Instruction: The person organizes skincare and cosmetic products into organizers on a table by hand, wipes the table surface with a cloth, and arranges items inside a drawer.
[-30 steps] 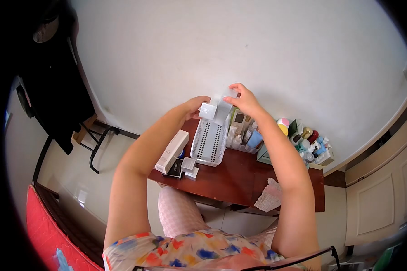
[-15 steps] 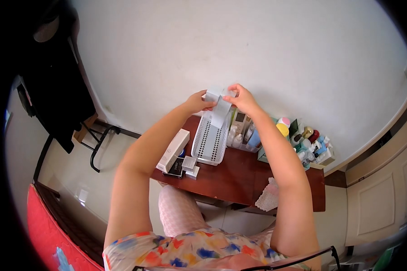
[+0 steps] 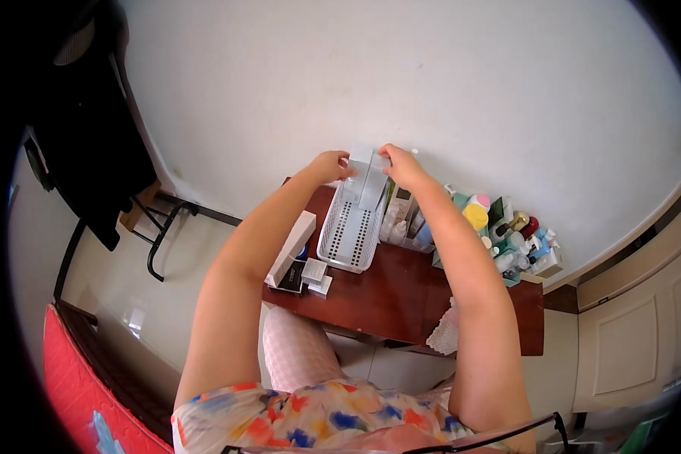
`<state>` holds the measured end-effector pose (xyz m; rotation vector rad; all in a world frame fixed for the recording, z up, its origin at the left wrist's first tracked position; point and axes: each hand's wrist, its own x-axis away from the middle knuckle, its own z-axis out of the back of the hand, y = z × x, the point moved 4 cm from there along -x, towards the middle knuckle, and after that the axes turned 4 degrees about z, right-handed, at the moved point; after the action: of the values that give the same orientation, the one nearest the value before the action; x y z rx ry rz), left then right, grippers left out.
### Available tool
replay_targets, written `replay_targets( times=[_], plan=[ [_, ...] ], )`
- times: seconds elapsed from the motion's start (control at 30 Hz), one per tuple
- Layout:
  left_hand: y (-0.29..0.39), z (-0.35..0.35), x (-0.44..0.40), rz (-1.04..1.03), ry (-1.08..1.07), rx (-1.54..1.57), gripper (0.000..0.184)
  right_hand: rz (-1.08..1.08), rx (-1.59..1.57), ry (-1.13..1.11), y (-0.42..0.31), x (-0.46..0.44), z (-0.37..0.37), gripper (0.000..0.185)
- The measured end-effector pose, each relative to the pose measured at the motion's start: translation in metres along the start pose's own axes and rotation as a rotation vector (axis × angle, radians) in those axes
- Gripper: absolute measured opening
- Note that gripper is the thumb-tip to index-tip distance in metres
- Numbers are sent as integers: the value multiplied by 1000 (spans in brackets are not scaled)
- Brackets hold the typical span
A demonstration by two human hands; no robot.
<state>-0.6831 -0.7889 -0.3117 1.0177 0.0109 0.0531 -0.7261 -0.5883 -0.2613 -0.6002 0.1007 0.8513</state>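
Observation:
Two pale grey-white boxes stand side by side at the far end of a white perforated plastic basket (image 3: 348,238). My left hand (image 3: 330,167) grips the left pale box (image 3: 362,155) from its outer side, thumb and fingers against it. With bent fingers my right hand (image 3: 402,166) grips the right pale box (image 3: 373,191) near its top. The lower ends of both boxes are inside the basket's far end; whether they rest on its bottom I cannot tell. Rows of dark holes show along the basket's floor.
Left of the basket lie a long white box (image 3: 293,246), a black box (image 3: 288,275) and small white boxes (image 3: 315,271). On the right stand a clear bin of bottles (image 3: 407,233) and crowded cosmetics (image 3: 518,240). A lace cloth (image 3: 444,333) lies on the brown table (image 3: 393,291).
Both boxes have come down and more upright into the basket's far end. The right one was slanted over the basket before. My hands stay on them, slightly farther apart.

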Motion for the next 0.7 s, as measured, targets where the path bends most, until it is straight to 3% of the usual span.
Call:
replay_targets(
  times=[0.2,0.4,0.5,0.6,0.7],
  plan=[
    [3,-11,7,-53,70,-463,54,117,377,14,-24,8,-11,36],
    [3,-11,12,3,-23,-398,51,134,502,-7,-38,12,-14,31],
    [-18,-6,3,-103,-18,-348,54,181,555,38,-44,21,-14,34],
    [13,25,53,-78,-7,-404,60,515,569,341,-62,38,-9,32],
    [35,60,117,-93,12,-461,54,495,356,293,-92,60,-4,36]
  ],
)
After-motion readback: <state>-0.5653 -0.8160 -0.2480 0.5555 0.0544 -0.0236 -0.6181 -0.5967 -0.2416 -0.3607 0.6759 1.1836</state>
